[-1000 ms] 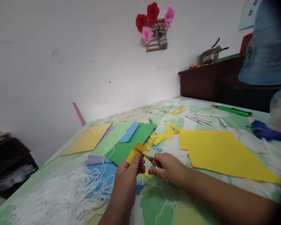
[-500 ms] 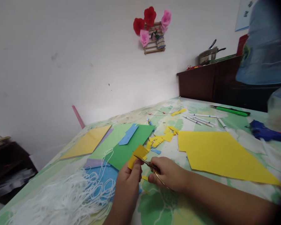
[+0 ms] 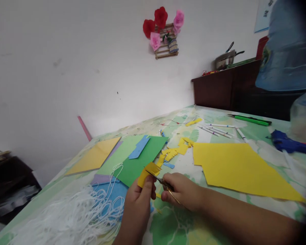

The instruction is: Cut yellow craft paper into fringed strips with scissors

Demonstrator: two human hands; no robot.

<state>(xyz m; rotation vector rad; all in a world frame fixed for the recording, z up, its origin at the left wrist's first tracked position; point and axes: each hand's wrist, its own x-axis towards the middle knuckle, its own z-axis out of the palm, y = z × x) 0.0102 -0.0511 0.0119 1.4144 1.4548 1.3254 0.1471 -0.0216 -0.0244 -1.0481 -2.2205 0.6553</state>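
Between thumb and fingers, my left hand (image 3: 140,197) pinches a small strip of yellow paper (image 3: 144,177) whose right edge is cut into a fringe. My right hand (image 3: 181,191) is closed on a pair of scissors (image 3: 165,184) with gold-coloured handles. Their blades reach left across the yellow strip, just above my left thumb. Fringed yellow scraps (image 3: 172,153) lie on the table beyond my hands. A large yellow sheet (image 3: 241,170) with a cut-out left corner spreads to the right of them.
White string (image 3: 66,217) is heaped at the left, beside green sheets (image 3: 140,163) and a yellow-orange pad (image 3: 97,156). White pens (image 3: 214,129), a green craft knife (image 3: 252,119) and a blue glue gun (image 3: 290,143) lie at the right. A large water bottle (image 3: 287,64) stands behind.
The strip in my left hand has tipped a little, and separate fringe cuts show along its right edge. My right hand and the scissors have shifted slightly. The whole view has drifted a little.
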